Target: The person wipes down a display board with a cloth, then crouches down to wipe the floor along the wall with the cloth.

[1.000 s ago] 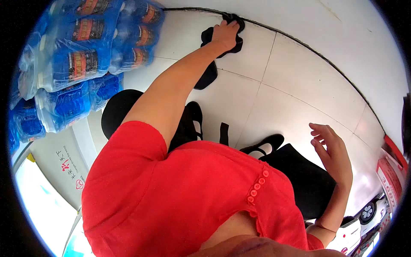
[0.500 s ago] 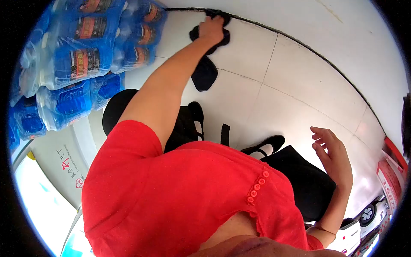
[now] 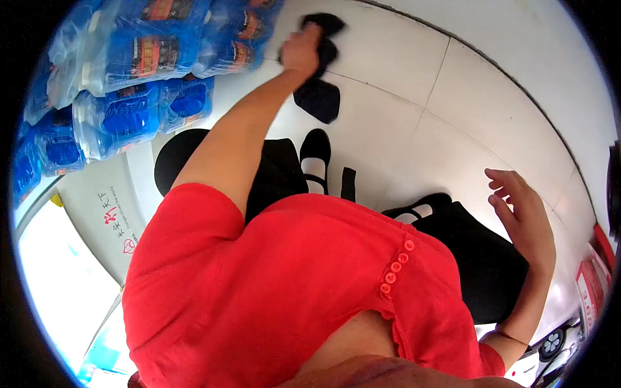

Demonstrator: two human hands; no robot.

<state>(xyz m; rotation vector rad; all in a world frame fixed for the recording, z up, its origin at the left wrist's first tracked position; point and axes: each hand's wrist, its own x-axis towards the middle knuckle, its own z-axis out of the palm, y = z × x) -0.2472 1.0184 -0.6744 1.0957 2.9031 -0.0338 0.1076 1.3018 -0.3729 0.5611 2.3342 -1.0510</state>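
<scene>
My left hand (image 3: 302, 52) reaches far out to the floor at the top of the view, fingers closed on a dark, cloth-like black piece (image 3: 328, 24). More of the black material shows beside and below the fingers, ending in a flat, angular black piece (image 3: 318, 101) on the tiles. Motion blurs the hand, and I cannot make out how these parts join. My right hand (image 3: 521, 216) hangs in the air at the right, fingers loosely curved and apart, with nothing in it. A short black strip (image 3: 348, 185) lies between my black shoes.
Shrink-wrapped packs of blue bottles (image 3: 155, 55) are stacked at the left, above a grey printed surface (image 3: 107, 216). A white wall (image 3: 517, 45) borders the tiled floor (image 3: 388, 71). At the lower right are a red-and-white sign (image 3: 592, 291) and a wheel (image 3: 552, 343).
My left hand has drawn the black pieces away from the wall, toward the bottle packs. The whole view has shifted somewhat. My right hand stays raised and loose.
</scene>
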